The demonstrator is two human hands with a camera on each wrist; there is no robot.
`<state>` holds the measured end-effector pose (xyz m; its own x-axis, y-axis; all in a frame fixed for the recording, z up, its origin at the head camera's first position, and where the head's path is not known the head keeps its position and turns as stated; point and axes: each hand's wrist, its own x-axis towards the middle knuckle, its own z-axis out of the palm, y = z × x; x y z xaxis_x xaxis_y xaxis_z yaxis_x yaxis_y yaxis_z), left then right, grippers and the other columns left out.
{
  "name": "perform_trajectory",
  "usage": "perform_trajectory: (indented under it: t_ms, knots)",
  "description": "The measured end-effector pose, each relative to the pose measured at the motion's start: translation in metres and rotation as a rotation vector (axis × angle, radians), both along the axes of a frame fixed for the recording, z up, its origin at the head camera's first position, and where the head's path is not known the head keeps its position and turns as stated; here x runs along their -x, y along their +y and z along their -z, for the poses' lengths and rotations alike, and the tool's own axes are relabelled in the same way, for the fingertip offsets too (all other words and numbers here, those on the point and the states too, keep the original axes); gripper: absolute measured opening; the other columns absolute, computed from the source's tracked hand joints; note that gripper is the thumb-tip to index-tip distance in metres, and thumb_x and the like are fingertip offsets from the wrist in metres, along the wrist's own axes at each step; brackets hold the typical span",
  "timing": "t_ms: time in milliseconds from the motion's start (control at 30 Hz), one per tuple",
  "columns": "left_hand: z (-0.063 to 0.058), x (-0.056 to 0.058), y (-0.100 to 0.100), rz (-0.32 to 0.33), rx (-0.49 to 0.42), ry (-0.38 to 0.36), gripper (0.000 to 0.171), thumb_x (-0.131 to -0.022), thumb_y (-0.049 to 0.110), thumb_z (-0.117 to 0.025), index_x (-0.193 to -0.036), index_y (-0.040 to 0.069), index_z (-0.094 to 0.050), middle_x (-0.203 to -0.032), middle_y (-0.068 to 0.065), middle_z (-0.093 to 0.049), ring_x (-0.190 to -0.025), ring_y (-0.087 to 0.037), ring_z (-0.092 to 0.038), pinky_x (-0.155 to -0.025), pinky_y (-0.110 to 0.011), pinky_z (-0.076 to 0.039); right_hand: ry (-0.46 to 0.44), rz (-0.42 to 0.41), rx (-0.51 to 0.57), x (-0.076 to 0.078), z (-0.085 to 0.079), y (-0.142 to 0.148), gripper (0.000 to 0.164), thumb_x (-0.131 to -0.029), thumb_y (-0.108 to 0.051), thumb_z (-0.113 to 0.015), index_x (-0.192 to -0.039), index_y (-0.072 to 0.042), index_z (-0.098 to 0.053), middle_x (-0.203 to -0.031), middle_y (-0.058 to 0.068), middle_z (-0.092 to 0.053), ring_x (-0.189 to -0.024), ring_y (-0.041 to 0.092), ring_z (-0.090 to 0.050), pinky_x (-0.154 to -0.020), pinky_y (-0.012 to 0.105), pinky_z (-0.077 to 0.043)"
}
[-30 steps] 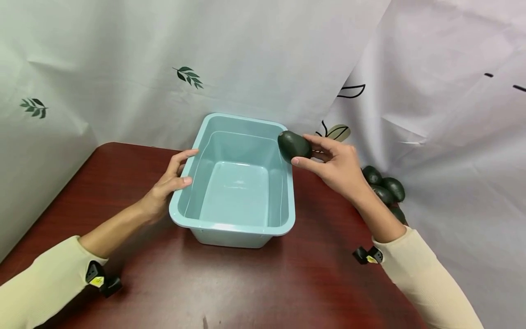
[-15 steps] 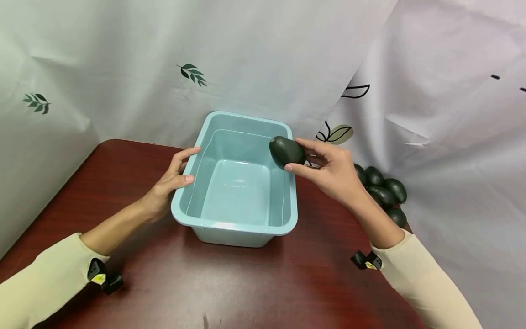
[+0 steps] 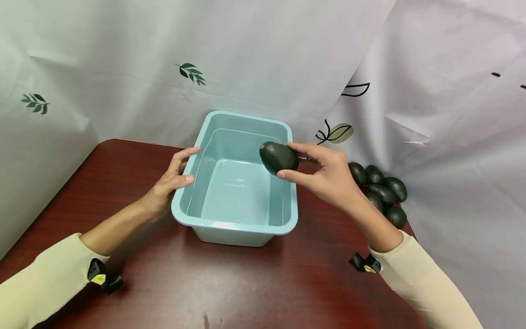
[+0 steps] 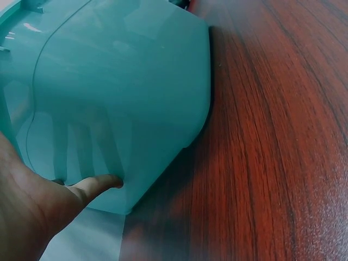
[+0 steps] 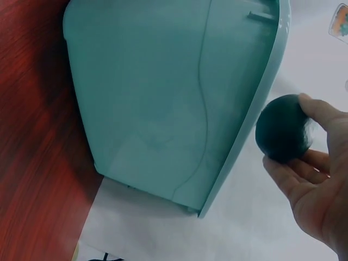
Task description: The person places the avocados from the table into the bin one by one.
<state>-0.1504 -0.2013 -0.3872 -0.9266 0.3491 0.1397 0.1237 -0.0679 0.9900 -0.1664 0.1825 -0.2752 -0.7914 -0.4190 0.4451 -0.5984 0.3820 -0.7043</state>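
Note:
A dark green avocado (image 3: 278, 157) is pinched between the thumb and fingers of my right hand (image 3: 328, 176), above the right side of a light blue plastic basin (image 3: 234, 225). In the right wrist view the avocado (image 5: 283, 129) shows just beyond the basin's rim (image 5: 250, 117). My left hand (image 3: 162, 189) holds the basin's left rim, its thumb and index fingertip on the edge. In the left wrist view, a finger of the left hand (image 4: 43, 204) touches the basin's outer wall (image 4: 136, 81). The basin's visible floor is bare.
Several more avocados (image 3: 383, 195) lie in a pile at the table's right edge, behind the right forearm. The basin stands on a dark red wooden table (image 3: 230, 283). A pale cloth (image 3: 267, 55) with leaf prints hangs behind and beside the table.
My right hand has carried the avocado leftward and slightly down, from the basin's right rim to over its opening. The left hand keeps its place on the rim.

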Motion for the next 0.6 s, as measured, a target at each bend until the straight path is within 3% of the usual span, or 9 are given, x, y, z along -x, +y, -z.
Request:
perform_trajectory:
  t_ms: [300,600]
  knots:
    - [-0.0010,-0.0014,-0.0004,-0.007,0.007,-0.006,0.067,-0.105,0.025,-0.045,-0.169,0.043,-0.031,-0.156,-0.008,-0.034,-0.129,-0.028,-0.059,-0.091,-0.037,-0.065,0.009,-0.021,-0.017,-0.0040,0.0016,-0.0067,0.062,-0.082,-0.003,-0.100,-0.139,-0.001,-0.078,-0.133,0.016,-0.082,-0.109,0.029,-0.086,-0.093,0.027,-0.067]
    - [-0.0018,-0.0008,-0.0006,-0.003,0.008,-0.004,0.067,-0.105,0.025,-0.045,-0.169,0.041,-0.031,-0.156,-0.009,-0.035,-0.129,-0.028,-0.060,-0.091,-0.037,-0.065,0.012,-0.010,-0.063,-0.0076,0.0053,-0.0106,0.063,-0.081,-0.007,-0.102,-0.139,-0.001,-0.078,-0.134,0.015,-0.082,-0.113,0.027,-0.085,-0.098,0.023,-0.065]
